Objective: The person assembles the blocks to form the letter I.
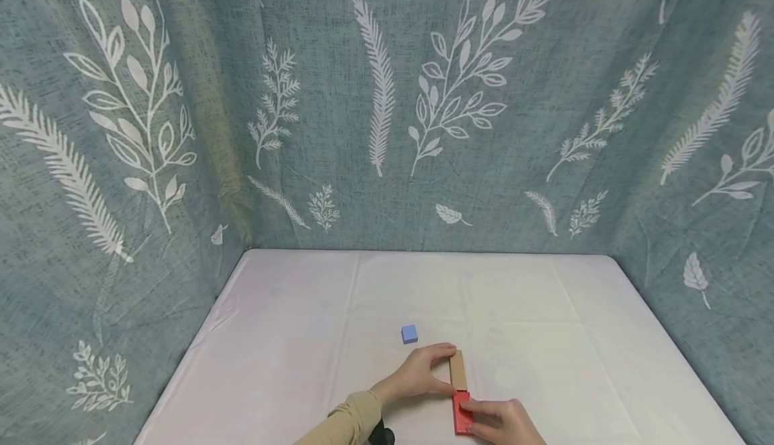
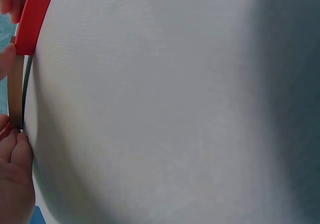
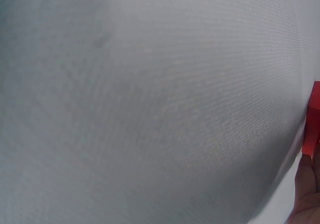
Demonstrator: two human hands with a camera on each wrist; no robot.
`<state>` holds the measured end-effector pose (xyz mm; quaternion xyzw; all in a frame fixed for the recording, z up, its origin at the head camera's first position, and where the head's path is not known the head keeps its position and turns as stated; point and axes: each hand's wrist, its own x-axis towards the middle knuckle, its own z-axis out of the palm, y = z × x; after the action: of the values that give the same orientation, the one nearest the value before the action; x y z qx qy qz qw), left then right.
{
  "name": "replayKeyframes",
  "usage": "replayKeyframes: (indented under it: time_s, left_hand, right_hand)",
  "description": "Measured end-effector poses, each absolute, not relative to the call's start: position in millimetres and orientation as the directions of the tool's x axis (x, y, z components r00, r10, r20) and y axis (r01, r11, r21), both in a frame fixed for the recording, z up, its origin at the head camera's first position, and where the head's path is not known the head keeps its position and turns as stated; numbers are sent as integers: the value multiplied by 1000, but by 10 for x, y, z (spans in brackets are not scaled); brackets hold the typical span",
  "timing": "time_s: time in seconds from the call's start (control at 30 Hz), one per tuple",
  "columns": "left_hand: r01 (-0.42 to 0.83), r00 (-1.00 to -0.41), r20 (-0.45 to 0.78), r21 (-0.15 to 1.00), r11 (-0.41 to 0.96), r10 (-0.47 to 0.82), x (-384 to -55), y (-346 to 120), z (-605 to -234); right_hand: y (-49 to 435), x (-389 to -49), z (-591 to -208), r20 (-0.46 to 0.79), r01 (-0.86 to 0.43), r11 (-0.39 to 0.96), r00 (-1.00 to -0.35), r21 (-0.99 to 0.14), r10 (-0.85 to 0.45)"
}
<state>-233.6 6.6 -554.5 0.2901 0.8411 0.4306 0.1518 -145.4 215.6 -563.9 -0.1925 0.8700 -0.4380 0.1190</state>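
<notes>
My left hand (image 1: 420,371) grips a long tan block (image 1: 458,370) by its two ends, thumb at the near end and fingers at the far end. Directly in front of that near end lies a red rectangular block (image 1: 462,415), its end meeting the tan one. My right hand (image 1: 504,420) pinches the red block from the right side. In the left wrist view the tan block (image 2: 16,91) shows at the left edge, below the red block (image 2: 36,16). Only a part of the red block (image 3: 312,126) enters the right wrist view.
A small blue cube (image 1: 409,334) sits on the white-covered table (image 1: 290,337), beyond the left hand. Under the left forearm a black object (image 1: 382,434) is partly hidden. Teal curtains (image 1: 332,95) with white leaf prints stand behind and on both sides of the table.
</notes>
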Motion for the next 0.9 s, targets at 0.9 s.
replayKeyframes:
  time_s: [0.9]
  left_hand:
    - [368, -773, 7, 819, 440, 634, -2331, 61, -5546]
  right_hand:
    - [2154, -1457, -5644, 3, -270, 541, -897, -797, -443]
